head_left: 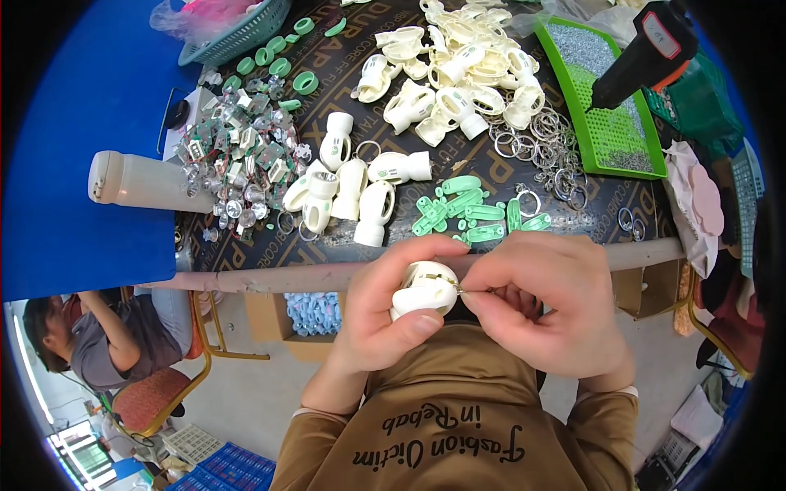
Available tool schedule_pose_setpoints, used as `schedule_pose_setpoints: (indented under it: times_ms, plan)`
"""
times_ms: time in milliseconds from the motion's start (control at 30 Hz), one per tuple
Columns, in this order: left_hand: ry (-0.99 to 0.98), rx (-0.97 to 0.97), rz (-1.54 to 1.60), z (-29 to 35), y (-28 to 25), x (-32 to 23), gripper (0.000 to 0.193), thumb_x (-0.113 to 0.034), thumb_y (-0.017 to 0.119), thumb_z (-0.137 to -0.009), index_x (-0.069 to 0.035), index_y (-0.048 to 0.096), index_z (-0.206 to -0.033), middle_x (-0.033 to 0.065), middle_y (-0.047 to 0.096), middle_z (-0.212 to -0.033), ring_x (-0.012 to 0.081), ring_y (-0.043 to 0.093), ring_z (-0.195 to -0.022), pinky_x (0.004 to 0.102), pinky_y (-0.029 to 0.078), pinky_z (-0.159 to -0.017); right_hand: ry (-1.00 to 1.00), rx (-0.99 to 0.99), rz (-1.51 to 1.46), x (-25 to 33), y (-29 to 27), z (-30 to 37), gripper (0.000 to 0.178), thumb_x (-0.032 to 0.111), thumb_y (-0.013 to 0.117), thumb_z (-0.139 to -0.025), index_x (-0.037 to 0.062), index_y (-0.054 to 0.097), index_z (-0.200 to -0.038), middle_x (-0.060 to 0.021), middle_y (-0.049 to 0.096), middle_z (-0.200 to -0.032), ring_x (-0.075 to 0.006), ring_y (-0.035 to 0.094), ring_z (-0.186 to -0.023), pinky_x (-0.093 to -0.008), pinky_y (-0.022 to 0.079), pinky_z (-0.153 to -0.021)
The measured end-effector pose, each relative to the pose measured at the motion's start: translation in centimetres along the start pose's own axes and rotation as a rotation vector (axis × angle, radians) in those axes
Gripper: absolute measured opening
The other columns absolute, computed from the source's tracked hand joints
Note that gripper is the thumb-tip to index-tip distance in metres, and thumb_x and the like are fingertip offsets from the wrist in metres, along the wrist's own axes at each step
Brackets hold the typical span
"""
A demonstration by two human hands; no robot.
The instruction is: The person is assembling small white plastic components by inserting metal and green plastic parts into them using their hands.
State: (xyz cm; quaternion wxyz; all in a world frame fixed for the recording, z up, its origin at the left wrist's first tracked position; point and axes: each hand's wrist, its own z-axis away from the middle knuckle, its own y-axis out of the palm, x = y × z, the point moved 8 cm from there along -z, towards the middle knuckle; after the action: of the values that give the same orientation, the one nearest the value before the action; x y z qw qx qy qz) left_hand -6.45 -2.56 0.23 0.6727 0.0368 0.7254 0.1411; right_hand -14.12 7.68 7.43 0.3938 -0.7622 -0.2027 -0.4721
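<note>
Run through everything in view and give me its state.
Left hand: closed around cream casing
Cream casing: held, gap showing
Right hand: pinching a small piece, kind unclear
Green tray: partly filled
Power screwdriver: unheld, tip over tray
Key rings: loosely piled
Circuit boards: heaped
Cardboard box: open, holding blue pieces

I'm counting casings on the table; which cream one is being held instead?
The cream casing gripped in the left hand, beside the right hand; the other casings are on the table.
</note>
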Motion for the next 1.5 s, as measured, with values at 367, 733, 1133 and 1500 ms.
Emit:
schedule_pose_setpoints:
  times_ms: [367,733,1133,1500]
  plan:
    - [-0.057,-0.107,0.003,-0.2,0.2,0.2,0.034,-0.021,0.058,-0.084,0.002,0.053,-0.108,0.0035,0.057,-0.079,0.0063,0.052,-0.063,0.0183,0.041,-0.055,-0.100,-0.183,0.186,0.6,0.1,0.7,0.015,-0.007,0.065,-0.066,0.0023,0.061,-0.077,-0.0029,0.054,-0.062,-0.0089,0.047,-0.044,-0.0222,0.034,-0.039]
    - [-0.155,-0.031,0.309,-0.3,0.9,1.6,0.036,-0.027,0.055,-0.088,0.001,0.049,-0.111,0.0046,0.055,-0.070,0.0061,0.048,-0.051,0.0167,0.034,-0.043,-0.144,-0.209,0.130,-0.7,0.0,0.7,0.012,-0.005,0.065,-0.068,0.0012,0.061,-0.078,-0.0080,0.057,-0.067,-0.0199,0.053,-0.055,-0.0266,0.041,-0.050]
    - [-0.093,-0.039,-0.090,-1.4,0.0,0.3,0.068,-0.003,0.077,-0.066,-0.002,0.042,-0.125,0.0060,0.058,-0.089,0.0139,0.059,-0.086,0.0234,0.048,-0.074,0.121,-0.186,-0.525,-6.1,1.5,2.3,0.034,-0.004,0.070,-0.069,0.0016,0.057,-0.101,-0.0082,0.049,-0.104,-0.0137,0.055,-0.084,-0.0236,0.047,-0.071]
    - [0.382,-0.121,-0.601,-0.1,0.4,-3.2,0.030,-0.006,0.065,-0.072,0.002,0.058,-0.101,0.0142,0.059,-0.093,0.0259,0.058,-0.080,0.0314,0.048,-0.068,-0.124,-0.134,0.049,-3.1,1.7,2.1,0.034,0.013,0.066,-0.072,0.0025,0.058,-0.103,-0.0145,0.059,-0.094,-0.0310,0.056,-0.081,-0.0371,0.046,-0.071]
